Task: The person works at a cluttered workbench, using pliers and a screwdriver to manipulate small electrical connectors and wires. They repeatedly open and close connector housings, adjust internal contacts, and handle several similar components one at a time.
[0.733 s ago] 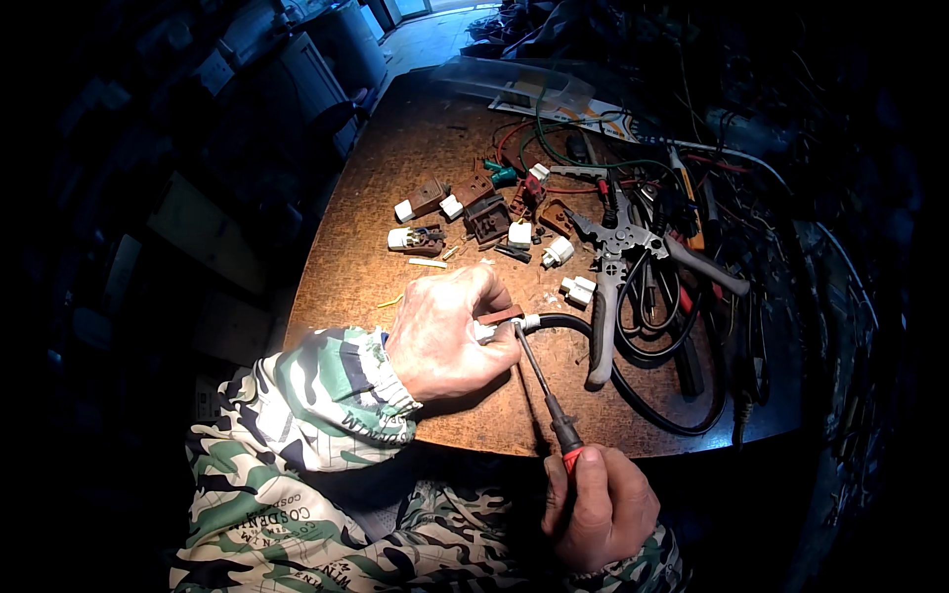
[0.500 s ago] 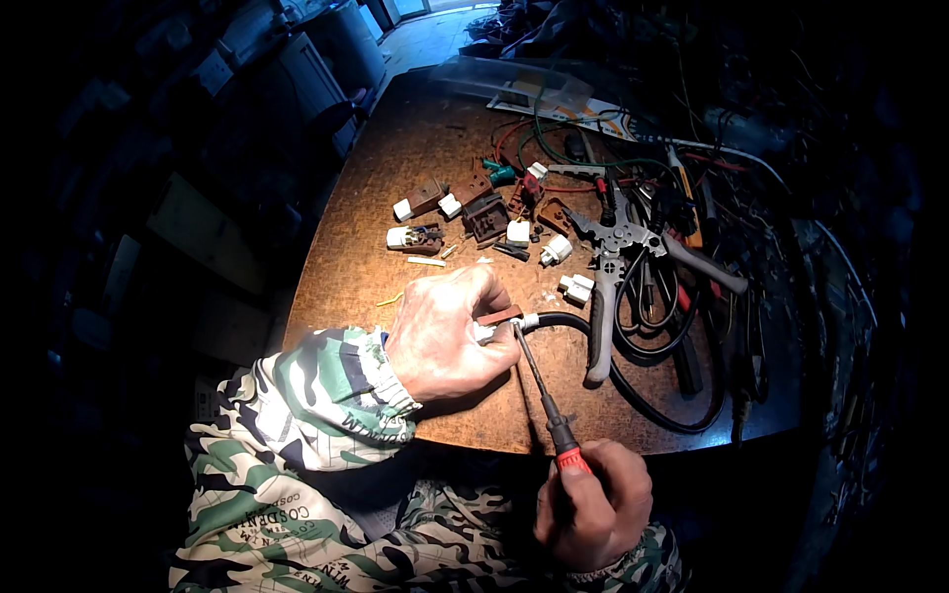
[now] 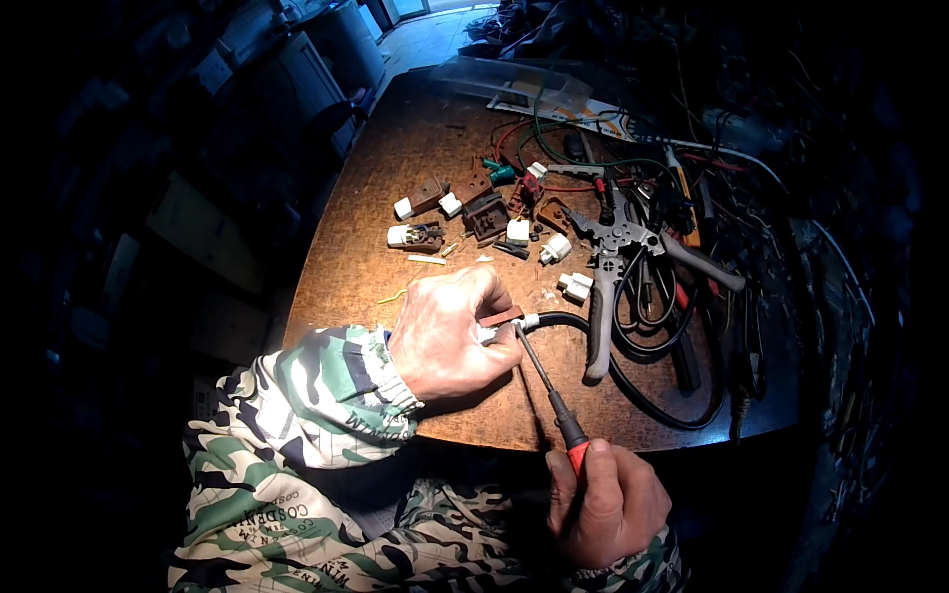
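My left hand point(image 3: 445, 331) is closed round a small brown and white electrical plug point(image 3: 502, 317), pinched between thumb and fingers. Most of the plug is hidden by the hand. A black cable point(image 3: 563, 319) with a white band runs out of its right side. In my right hand point(image 3: 615, 506), near the table's front edge, is the red handle of a screwdriver point(image 3: 548, 383). Its long shaft slants up and left, and the tip meets the plug or lies right against it beside my left thumb; exact contact is too small to tell.
Several brown and white plug parts point(image 3: 485, 219) lie beyond my left hand. Grey-handled wire strippers point(image 3: 602, 326) rest to the right, over coiled black cables point(image 3: 682, 423). Tangled wires and tools fill the table's right side. A yellow wire scrap point(image 3: 391, 297) lies at left.
My right hand and the screwdriver handle have shifted slightly to the right. The screwdriver tip stays at the plug, and my left hand has barely moved.
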A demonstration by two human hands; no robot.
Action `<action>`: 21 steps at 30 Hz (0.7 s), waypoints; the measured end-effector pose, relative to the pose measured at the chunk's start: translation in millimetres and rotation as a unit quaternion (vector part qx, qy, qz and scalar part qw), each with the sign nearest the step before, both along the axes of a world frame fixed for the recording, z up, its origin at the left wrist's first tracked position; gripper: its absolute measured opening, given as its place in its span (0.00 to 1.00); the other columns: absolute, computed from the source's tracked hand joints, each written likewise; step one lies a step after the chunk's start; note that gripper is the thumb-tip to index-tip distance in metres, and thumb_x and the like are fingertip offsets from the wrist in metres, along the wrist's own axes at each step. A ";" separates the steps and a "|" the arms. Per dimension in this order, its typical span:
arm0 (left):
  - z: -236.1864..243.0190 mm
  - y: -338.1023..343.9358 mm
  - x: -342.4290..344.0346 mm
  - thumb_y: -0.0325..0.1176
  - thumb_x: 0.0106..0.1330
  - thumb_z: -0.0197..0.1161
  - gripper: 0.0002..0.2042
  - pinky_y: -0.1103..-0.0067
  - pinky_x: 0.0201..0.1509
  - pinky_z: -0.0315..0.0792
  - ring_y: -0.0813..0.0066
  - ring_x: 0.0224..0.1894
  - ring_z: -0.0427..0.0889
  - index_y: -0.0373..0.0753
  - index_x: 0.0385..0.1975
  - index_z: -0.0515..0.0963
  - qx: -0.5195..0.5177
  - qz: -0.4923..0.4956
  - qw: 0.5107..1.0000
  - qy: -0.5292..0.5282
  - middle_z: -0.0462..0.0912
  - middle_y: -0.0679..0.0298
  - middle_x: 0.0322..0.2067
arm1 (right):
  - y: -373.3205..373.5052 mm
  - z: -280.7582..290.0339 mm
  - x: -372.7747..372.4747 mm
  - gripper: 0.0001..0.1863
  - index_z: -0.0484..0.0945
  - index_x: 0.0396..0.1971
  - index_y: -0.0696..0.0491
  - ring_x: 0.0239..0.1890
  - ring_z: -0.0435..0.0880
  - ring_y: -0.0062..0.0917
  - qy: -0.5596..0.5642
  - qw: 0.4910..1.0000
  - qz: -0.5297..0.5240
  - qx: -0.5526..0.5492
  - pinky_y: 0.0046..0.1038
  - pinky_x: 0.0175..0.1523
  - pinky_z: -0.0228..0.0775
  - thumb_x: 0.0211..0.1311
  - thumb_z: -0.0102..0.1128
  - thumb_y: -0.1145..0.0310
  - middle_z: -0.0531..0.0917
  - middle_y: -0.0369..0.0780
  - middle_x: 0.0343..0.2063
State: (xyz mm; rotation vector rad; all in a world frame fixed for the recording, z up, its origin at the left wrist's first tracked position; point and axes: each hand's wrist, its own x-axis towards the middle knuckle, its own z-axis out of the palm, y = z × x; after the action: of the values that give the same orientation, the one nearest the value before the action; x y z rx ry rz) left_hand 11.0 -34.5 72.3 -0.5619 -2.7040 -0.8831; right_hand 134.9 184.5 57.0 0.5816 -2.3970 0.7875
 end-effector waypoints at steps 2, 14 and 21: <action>1.5 -1.1 2.4 0.27 0.50 0.72 0.10 0.68 0.32 0.79 0.56 0.28 0.87 0.33 0.29 0.79 -0.003 0.009 1.000 -0.004 0.85 0.52 0.25 | 3.0 4.6 3.9 0.26 0.74 0.54 0.60 0.29 0.85 0.34 -0.055 0.998 -0.006 0.014 0.30 0.27 0.78 0.59 0.77 0.73 0.81 0.51 0.37; 2.5 -2.0 4.4 0.27 0.50 0.72 0.10 0.68 0.32 0.79 0.55 0.27 0.87 0.32 0.29 0.79 -0.003 0.005 1.000 -0.001 0.84 0.51 0.25 | 6.5 5.1 -0.9 0.26 0.74 0.57 0.57 0.30 0.84 0.34 -0.047 0.999 0.007 -0.013 0.34 0.31 0.78 0.61 0.75 0.73 0.79 0.52 0.43; 1.9 -1.7 5.4 0.26 0.50 0.72 0.10 0.68 0.32 0.79 0.55 0.28 0.87 0.32 0.29 0.78 -0.005 0.010 1.000 -0.005 0.84 0.51 0.26 | 6.6 4.7 1.1 0.25 0.74 0.55 0.57 0.30 0.84 0.37 -0.027 1.000 0.007 -0.004 0.36 0.31 0.78 0.60 0.75 0.74 0.79 0.52 0.43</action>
State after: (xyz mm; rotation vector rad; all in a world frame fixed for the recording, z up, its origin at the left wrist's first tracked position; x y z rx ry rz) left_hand 16.4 -36.2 74.2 -0.5336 -2.7201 -0.8713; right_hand 136.0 191.1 61.7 0.5815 -2.4396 0.8278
